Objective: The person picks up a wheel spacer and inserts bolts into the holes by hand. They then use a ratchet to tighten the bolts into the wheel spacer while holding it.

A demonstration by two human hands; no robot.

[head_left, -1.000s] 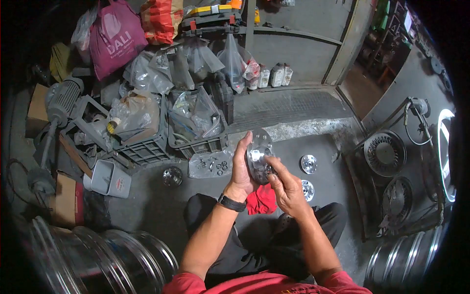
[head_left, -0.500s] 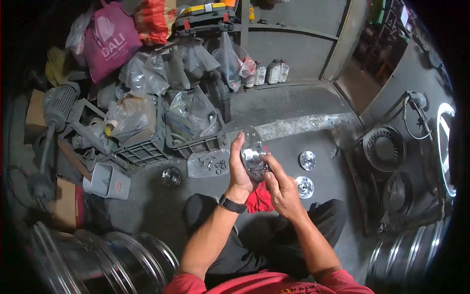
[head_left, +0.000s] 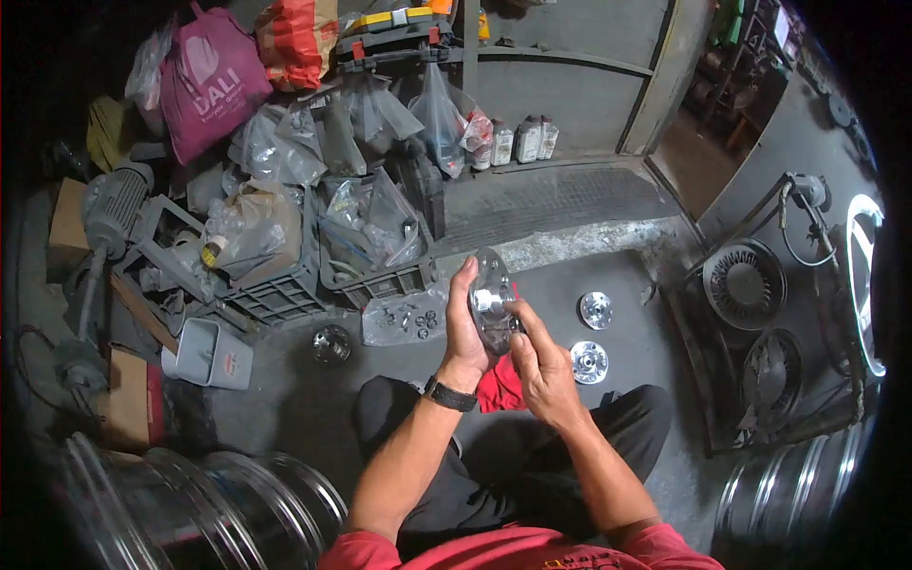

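Observation:
My left hand (head_left: 462, 328) is wrapped round the left edge of a shiny round metal wheel hub (head_left: 492, 299), holding it tilted up above my lap. At the hub's lower right edge, my right hand (head_left: 544, 366) presses with its index finger and thumb, the other fingers curled. Whether a small part sits under those fingertips is hidden. Below the hub, a red cloth (head_left: 502, 388) lies on the floor between my legs. Two similar shiny hubs, an upper hub (head_left: 596, 311) and a lower hub (head_left: 589, 362), lie on the floor to the right.
Left of my hands, a clear plastic bag (head_left: 404, 318) with small metal parts lies beside a darker hub (head_left: 332, 344). Behind stand crates (head_left: 380, 285) full of bags. A grey bin (head_left: 209, 353) is at left. Wheel rims (head_left: 204, 503) flank me; a dark panel with finned discs (head_left: 746, 285) is right.
Both hands keep nearly the same hold on the hub. The right index finger and thumb have shifted only slightly, and the camera view has moved a little.

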